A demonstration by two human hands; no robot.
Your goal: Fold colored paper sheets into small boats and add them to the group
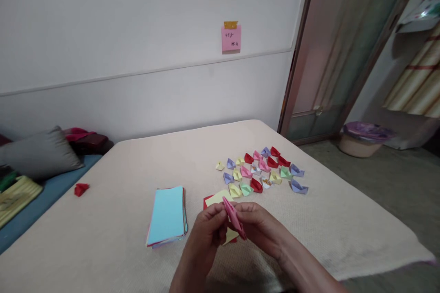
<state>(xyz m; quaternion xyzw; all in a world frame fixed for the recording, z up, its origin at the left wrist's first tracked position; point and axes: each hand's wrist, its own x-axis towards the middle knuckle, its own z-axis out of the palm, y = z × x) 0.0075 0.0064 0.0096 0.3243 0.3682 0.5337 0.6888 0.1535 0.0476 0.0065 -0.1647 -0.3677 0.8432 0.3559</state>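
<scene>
Grasping folded pink paper (233, 217) in the fingers (217, 220) of left hand (208, 228) and right hand (257, 223), right of the blue-topped paper stack (168, 213).

The pale cloth (123, 165) carries paper boats (246, 172), sheets (216, 198), a red piece (81, 189) and a stack (168, 215) (blue uppermost).

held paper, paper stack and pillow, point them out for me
Held paper (234, 218): head view, middle of its pink side
Paper stack (168, 213): head view, its light blue top sheet
Pillow (38, 153): head view, its grey front
</scene>
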